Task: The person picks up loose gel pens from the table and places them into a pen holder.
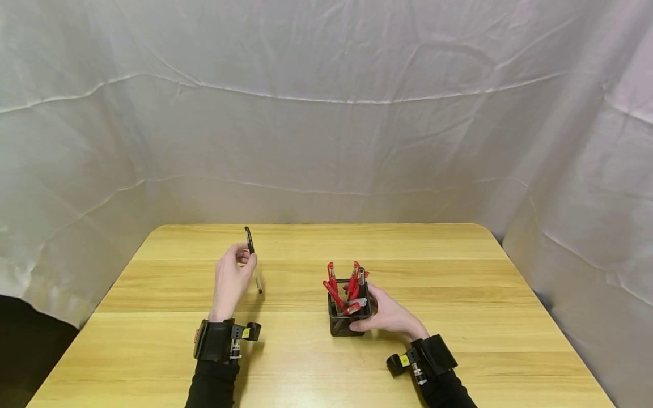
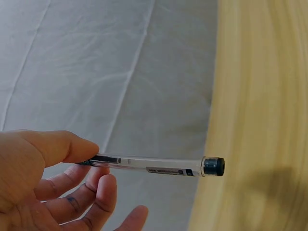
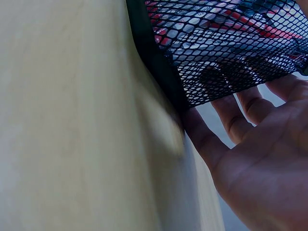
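Observation:
My left hand (image 1: 232, 280) pinches a black-capped pen (image 2: 168, 166) between thumb and fingers, holding it above the left part of the table. The pen has a clear barrel, a small printed label and a black end; its cap points to the far side in the head view. Right of centre, a black mesh pen holder (image 1: 340, 327) stands upright with several red pens (image 1: 334, 294) and a dark-capped pen (image 1: 362, 276) leaning in it. My right hand (image 1: 390, 311) grips the holder from its right side, and in the right wrist view the fingers (image 3: 233, 118) lie against the mesh.
The light wooden table (image 1: 296, 362) has rounded far corners. Pale grey cloth (image 1: 326, 141) hangs behind it and along both sides. Each wrist wears a black strap with a small camera, such as the left wrist camera (image 1: 250, 331).

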A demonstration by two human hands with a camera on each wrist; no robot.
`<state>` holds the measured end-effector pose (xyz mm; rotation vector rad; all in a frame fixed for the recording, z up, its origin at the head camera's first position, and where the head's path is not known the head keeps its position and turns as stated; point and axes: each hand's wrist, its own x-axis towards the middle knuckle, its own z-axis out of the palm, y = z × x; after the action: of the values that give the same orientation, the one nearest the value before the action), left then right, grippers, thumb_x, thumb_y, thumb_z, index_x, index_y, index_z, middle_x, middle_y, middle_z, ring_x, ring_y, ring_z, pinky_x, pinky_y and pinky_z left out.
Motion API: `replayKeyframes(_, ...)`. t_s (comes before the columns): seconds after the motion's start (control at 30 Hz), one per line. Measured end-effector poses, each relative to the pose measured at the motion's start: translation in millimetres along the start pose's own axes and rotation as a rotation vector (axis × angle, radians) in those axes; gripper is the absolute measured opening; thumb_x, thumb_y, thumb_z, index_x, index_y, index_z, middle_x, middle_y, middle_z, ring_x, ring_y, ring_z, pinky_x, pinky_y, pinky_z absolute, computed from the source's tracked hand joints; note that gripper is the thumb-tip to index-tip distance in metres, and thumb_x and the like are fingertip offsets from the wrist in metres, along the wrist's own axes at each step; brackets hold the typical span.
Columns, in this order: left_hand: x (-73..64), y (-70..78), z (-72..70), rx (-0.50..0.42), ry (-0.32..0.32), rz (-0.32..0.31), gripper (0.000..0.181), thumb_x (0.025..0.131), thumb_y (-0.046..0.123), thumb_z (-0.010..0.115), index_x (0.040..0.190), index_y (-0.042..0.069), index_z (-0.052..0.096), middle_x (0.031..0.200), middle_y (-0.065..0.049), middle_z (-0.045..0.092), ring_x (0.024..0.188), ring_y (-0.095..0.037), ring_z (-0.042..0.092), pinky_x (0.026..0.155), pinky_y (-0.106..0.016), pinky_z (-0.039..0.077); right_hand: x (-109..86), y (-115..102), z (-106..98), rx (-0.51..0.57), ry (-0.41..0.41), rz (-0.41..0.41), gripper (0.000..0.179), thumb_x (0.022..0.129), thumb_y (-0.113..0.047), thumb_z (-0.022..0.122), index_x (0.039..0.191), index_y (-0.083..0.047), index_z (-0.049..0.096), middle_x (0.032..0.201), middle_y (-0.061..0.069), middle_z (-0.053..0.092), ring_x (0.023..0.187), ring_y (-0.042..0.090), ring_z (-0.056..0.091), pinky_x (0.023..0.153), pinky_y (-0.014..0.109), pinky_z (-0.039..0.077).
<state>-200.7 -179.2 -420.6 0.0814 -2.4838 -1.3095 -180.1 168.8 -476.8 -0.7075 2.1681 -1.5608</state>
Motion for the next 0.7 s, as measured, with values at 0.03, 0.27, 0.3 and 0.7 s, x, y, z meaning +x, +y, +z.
replayKeyframes(0.03,-0.2,1.6,-0.8,-0.008,0.013,0.008,0.031,0.096,0.007,0.058,0.124,-0.006,0.061,0.105,-0.024,0.07,0.095,-0.033,0.067,0.075,-0.019,0.048,0.2,0,0,-0.002,0.0,-0.003,0.076,0.076,-0.019,0.086,0.142,-0.016,0.049,0.134,0.009,0.063,0.125,0.031,0.057,0.111,0.061,0.039)
replayKeyframes(0.27,-2.8,14.0,-5.3,-0.057,0.092,0.069,0.027,0.096,0.005,0.06,0.12,-0.006,0.064,0.101,-0.022,0.07,0.092,-0.03,0.066,0.086,-0.031,0.057,-0.1,-1,0,-0.001,0.001,-0.002,0.076,0.076,-0.019,0.086,0.142,-0.016,0.049,0.135,0.008,0.063,0.127,0.031,0.056,0.112,0.061,0.039)
replayKeyframes(0.3,-3.4,15.7,-6.0,-0.063,0.1,0.078,0.027,0.095,0.005,0.061,0.119,-0.006,0.064,0.101,-0.022,0.07,0.092,-0.029,0.066,0.088,-0.035,0.057,-0.1,-1,0,-0.003,0.001,-0.002,0.076,0.076,-0.019,0.086,0.142,-0.016,0.049,0.135,0.008,0.063,0.127,0.031,0.056,0.112,0.061,0.039)
replayKeyframes(0.7,-8.5,30.1,-10.8,-0.12,0.142,0.164,0.027,0.093,0.003,0.066,0.118,-0.006,0.065,0.101,-0.021,0.07,0.092,-0.027,0.065,0.083,-0.002,0.045,-0.3,-1,1,-0.013,0.003,0.008,0.077,0.075,-0.019,0.086,0.142,-0.015,0.049,0.135,0.009,0.063,0.126,0.031,0.057,0.111,0.061,0.04)
